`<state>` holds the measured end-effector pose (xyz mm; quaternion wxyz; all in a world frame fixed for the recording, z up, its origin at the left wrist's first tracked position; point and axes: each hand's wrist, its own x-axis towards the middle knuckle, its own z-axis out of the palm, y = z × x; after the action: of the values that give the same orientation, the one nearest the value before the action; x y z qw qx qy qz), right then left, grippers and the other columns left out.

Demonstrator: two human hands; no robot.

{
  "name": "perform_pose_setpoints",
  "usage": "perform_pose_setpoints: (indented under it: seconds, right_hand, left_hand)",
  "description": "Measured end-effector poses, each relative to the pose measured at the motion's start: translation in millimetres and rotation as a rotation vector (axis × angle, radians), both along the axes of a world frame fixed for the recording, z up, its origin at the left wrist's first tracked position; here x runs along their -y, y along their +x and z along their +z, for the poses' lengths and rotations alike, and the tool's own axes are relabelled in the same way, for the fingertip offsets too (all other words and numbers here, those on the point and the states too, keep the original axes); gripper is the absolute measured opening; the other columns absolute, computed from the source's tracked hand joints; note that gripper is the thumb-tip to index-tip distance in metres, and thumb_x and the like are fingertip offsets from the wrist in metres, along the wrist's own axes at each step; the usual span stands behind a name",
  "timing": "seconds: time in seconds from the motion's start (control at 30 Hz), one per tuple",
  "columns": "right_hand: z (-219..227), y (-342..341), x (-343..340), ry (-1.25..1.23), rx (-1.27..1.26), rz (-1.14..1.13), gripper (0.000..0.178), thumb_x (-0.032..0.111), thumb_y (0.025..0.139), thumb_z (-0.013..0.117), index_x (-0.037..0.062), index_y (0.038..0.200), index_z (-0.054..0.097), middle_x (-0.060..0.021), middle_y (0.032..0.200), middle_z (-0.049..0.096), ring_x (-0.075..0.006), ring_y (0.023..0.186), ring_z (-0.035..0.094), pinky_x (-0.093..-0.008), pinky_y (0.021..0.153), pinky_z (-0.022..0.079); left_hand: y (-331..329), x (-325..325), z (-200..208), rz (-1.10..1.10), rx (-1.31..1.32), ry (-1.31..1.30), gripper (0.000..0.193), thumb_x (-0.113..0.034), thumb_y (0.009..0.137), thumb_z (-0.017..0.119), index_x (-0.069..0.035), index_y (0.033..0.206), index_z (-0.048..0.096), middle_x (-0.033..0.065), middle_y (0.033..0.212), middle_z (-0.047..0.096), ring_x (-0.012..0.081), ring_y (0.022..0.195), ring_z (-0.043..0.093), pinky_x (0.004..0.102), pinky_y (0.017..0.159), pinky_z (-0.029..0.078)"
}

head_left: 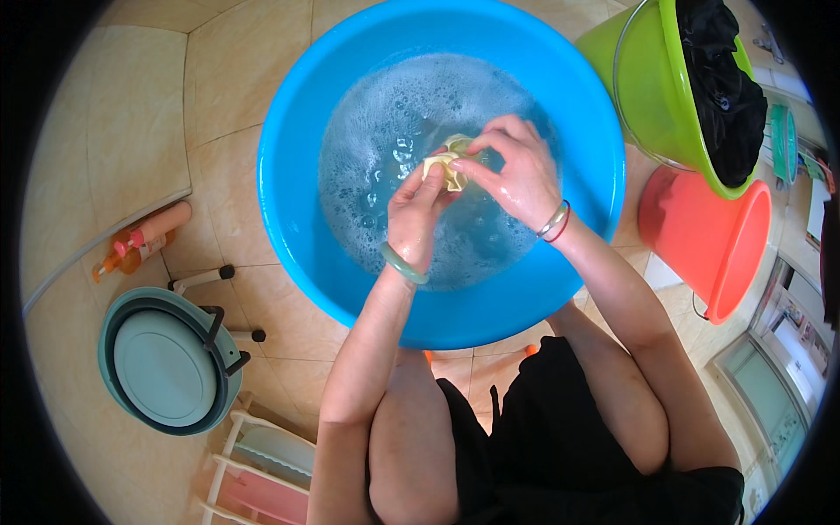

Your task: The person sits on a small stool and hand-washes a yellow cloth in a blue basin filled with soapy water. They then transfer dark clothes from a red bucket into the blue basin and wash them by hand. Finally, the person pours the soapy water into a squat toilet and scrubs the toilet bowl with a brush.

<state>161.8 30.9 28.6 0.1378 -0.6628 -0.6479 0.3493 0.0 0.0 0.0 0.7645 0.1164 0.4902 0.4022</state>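
A small pale yellow piece of cloth (454,175) is bunched between my two hands, above the middle of a big blue basin (302,271). Soapy water (376,114) with white suds fills the basin's bottom. My left hand (416,210), with a green bangle at its wrist, pinches the cloth's near side. From the right, my right hand (518,171) holds the cloth between thumb and fingers; a silver bangle and a red cord circle that wrist. Folds and fingers hide part of the cloth, so its exact kind cannot be made out.
Right of the basin stand a lime green bucket (647,87) holding black cloth (726,96) and a coral red bucket (700,236). Pump bottles (144,238) stand by the left wall, near a folded grey-green tub (166,367). A white rack (254,472) is lower left.
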Motion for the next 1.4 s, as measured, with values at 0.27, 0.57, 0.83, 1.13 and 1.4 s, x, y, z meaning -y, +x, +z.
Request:
perform_pose_setpoints:
  seconds: [0.27,0.57,0.83,1.13,1.4]
  right_hand:
    - [-35.5,14.8,8.2,-0.484,-1.099,-0.479,0.019,0.013,0.088,0.064,-0.0039,0.096,0.062,-0.0120,0.094,0.066,-0.0196,0.089,0.065,-0.0329,0.078,0.053]
    - [-37.5,20.2,10.6,-0.407,-0.736,-0.331,0.016,0.013,0.092,0.060,-0.0029,0.096,0.057,-0.0157,0.103,0.063,-0.0227,0.098,0.064,-0.0364,0.085,0.052]
    - [-21.4,7.1,9.9,-0.581,-1.533,-0.662,0.022,0.014,0.088,0.064,-0.0015,0.102,0.056,-0.0124,0.104,0.063,-0.0216,0.094,0.064,-0.0335,0.080,0.050]
    - [-48.1,-11.8,11.7,-0.118,-0.621,-0.234,0.025,0.011,0.083,0.061,0.0039,0.106,0.058,-0.0079,0.084,0.063,-0.0138,0.078,0.061,-0.0290,0.070,0.049]
    - [-39.4,-18.4,25.6,-0.329,-0.575,-0.155,0.030,0.011,0.080,0.065,0.0062,0.108,0.055,-0.0081,0.093,0.065,-0.0170,0.085,0.062,-0.0300,0.070,0.049]
  left_hand:
    - [-9.1,4.3,-30.5,-0.070,-0.418,0.206,0.037,-0.005,0.089,0.062,-0.003,0.126,0.055,0.0125,0.104,0.067,0.0179,0.091,0.066,0.0289,0.077,0.056]
    - [-14.9,-3.0,-12.5,0.213,0.142,-0.109,0.038,-0.011,0.092,0.060,-0.009,0.128,0.050,0.0108,0.114,0.061,0.0207,0.104,0.060,0.0348,0.087,0.050]
    - [-14.2,-3.7,-9.9,0.005,-0.001,0.085,0.045,0.001,0.086,0.056,-0.010,0.129,0.049,0.0083,0.114,0.058,0.0171,0.101,0.058,0.0312,0.087,0.047]
    - [-8.6,-7.9,-4.8,0.068,-0.081,-0.008,0.035,0.003,0.080,0.058,-0.005,0.114,0.058,0.0055,0.092,0.064,0.0133,0.087,0.059,0.0241,0.076,0.046]
    - [-3.4,-0.4,-28.0,-0.094,-0.903,0.261,0.017,-0.001,0.082,0.060,-0.003,0.099,0.062,0.0018,0.079,0.061,0.0085,0.069,0.056,0.0230,0.058,0.045]
